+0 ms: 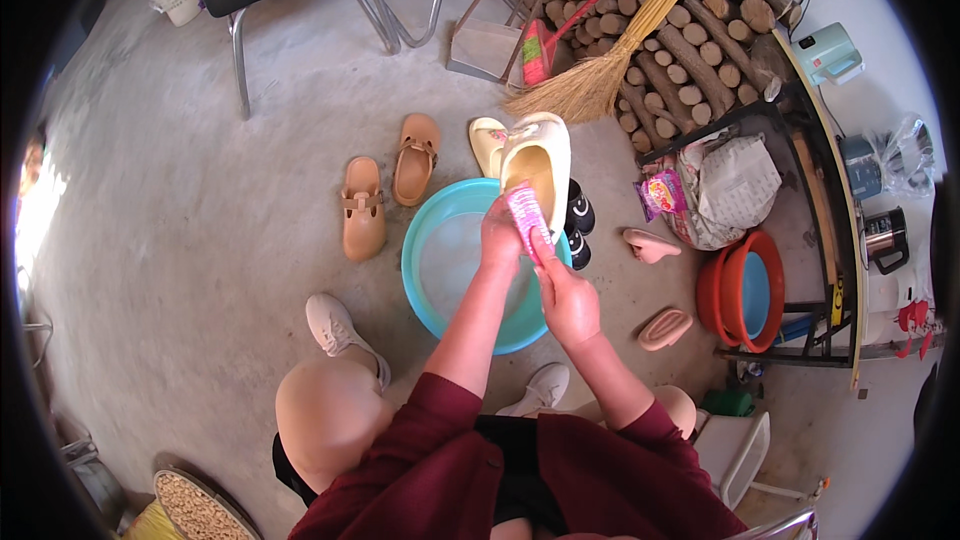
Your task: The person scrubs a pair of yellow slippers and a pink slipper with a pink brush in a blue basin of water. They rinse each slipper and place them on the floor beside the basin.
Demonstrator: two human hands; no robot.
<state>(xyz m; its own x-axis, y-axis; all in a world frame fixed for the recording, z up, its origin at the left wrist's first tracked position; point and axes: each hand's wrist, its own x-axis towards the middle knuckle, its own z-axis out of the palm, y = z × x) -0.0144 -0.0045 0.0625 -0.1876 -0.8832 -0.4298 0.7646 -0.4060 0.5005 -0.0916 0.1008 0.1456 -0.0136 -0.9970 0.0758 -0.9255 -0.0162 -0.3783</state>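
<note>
My left hand [499, 235] grips a cream slip-on slipper [559, 142] near its heel, tilted with its opening towards me. In my right hand [570, 304] is a pink scrub brush [527, 206], its pale bristles at the slipper's opening; whether they touch the lining I cannot tell. Both hands are above a turquoise plastic basin [420, 300] holding cloudy water. The matching cream slipper [486, 136] rests on the floor just beyond the basin, partly hidden by the held one. Black shoes [577, 214] stand at the basin's right side, partly covered.
Tan buckled clogs [364, 214] lie left of the basin, pink slippers [664, 328] to its right. Farther right are orange basins [765, 270] beside a black-framed table. A straw broom [600, 75], a dustpan [484, 49] and stacked logs [697, 75] stand at the back.
</note>
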